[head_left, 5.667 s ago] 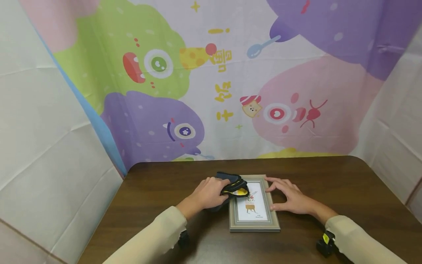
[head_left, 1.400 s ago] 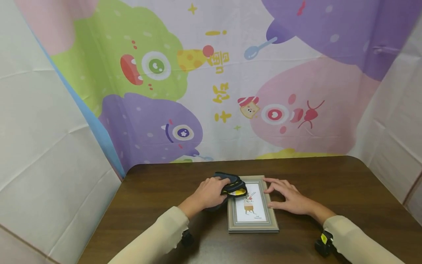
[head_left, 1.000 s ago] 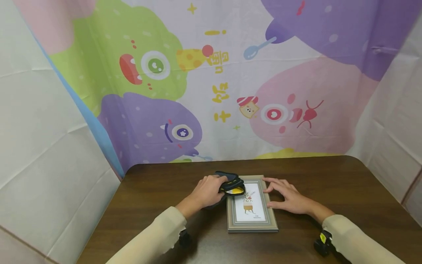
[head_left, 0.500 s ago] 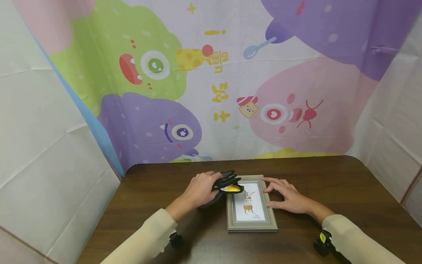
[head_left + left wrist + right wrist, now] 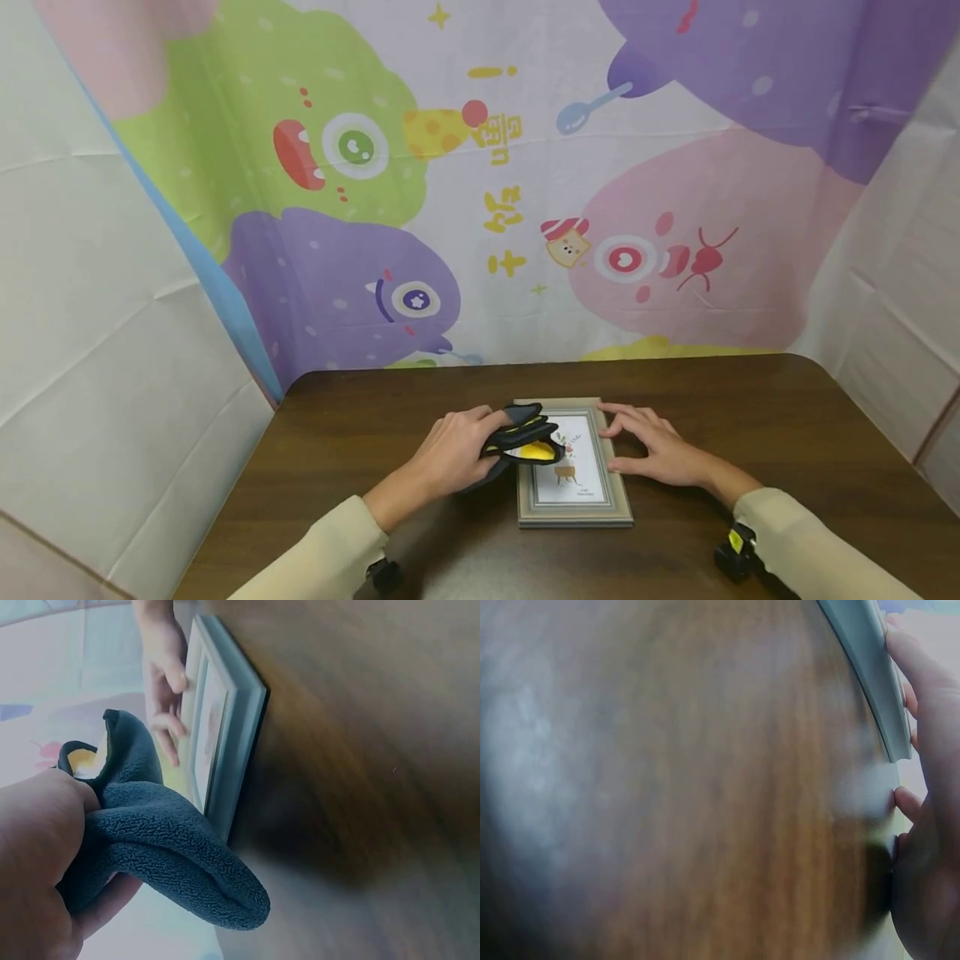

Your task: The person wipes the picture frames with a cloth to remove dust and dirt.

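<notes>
In the head view my left hand [image 5: 453,452] grips a bunched dark grey cloth [image 5: 525,435] with black edging and a yellow patch inside its fold. The cloth overlaps the upper left part of a picture frame [image 5: 626,504] lying flat on the table. Inside the frame is a white print [image 5: 577,483] of a plant on a legged stand. In the left wrist view the fuzzy cloth [image 5: 172,832] droops from between thumb and fingers. My right hand [image 5: 671,454] rests its thumb and fingertips along the frame's right edge, fingers bent and spread.
A dark brown wooden table [image 5: 360,417] carries these things. Behind it hangs a backdrop [image 5: 517,317] printed with cartoon monsters, and pale panels [image 5: 135,333] stand at both sides. Each sleeve has a small black wrist camera [image 5: 731,558] at its cuff.
Over the last second the left hand shifts a little left, then nearer to me, and the cloth now sits lower over the frame. The right hand and frame keep their places.
</notes>
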`<act>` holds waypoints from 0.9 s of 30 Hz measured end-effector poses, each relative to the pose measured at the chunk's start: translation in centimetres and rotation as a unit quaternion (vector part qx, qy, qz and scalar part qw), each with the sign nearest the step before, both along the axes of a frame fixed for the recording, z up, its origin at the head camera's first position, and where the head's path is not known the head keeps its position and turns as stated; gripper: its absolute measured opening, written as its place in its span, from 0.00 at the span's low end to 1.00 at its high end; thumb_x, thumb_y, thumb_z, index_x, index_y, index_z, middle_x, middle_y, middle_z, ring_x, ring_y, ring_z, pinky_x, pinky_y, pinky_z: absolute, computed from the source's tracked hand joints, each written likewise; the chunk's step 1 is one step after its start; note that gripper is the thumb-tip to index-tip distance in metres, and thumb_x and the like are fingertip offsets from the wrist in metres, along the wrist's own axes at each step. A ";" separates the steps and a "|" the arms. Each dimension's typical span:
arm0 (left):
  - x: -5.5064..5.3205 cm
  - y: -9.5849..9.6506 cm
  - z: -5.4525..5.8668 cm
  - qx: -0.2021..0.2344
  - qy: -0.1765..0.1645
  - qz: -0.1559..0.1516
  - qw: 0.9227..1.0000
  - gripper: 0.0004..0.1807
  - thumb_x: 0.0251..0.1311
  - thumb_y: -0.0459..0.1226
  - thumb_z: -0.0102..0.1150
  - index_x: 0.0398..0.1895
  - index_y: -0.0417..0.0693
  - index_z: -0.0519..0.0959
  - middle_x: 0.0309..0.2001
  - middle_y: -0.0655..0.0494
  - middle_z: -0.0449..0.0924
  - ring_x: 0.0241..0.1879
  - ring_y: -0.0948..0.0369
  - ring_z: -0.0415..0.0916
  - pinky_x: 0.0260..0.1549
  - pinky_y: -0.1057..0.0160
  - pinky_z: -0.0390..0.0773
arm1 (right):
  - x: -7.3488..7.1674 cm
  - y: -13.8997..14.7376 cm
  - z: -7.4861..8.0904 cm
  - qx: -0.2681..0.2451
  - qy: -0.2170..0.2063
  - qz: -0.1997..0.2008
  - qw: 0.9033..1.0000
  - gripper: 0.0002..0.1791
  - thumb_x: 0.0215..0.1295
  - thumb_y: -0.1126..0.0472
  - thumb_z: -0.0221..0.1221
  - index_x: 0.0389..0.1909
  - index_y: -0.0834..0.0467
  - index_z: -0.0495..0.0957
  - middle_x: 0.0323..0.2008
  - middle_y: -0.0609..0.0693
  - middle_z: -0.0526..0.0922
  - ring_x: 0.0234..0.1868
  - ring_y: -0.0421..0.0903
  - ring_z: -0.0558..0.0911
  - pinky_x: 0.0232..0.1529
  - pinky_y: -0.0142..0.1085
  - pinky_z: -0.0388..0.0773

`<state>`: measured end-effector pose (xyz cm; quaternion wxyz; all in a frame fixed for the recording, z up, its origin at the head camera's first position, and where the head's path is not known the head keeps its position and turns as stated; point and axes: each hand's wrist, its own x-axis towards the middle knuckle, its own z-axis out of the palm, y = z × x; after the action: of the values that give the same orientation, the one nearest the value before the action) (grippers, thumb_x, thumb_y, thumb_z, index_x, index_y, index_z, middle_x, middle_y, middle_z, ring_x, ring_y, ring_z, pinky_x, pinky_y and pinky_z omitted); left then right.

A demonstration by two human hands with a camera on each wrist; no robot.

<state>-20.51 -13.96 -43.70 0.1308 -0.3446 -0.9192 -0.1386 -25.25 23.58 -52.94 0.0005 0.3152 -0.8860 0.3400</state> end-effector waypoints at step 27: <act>3.5 0.2 -2.3 -0.140 0.075 -0.218 0.963 0.22 0.57 0.46 0.86 0.54 0.64 0.88 0.45 0.67 0.86 0.45 0.70 0.83 0.34 0.75 0.83 | 0.1 0.0 0.1 -0.001 -0.003 0.002 1.000 0.15 0.71 0.48 0.76 0.52 0.36 0.82 0.85 0.58 0.71 0.78 0.72 0.69 0.67 0.81 0.60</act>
<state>-17.03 -13.72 -45.97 0.1166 -0.5611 -0.8195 -0.0070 -25.13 23.56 -52.84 -0.0027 0.3157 -0.8852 0.3417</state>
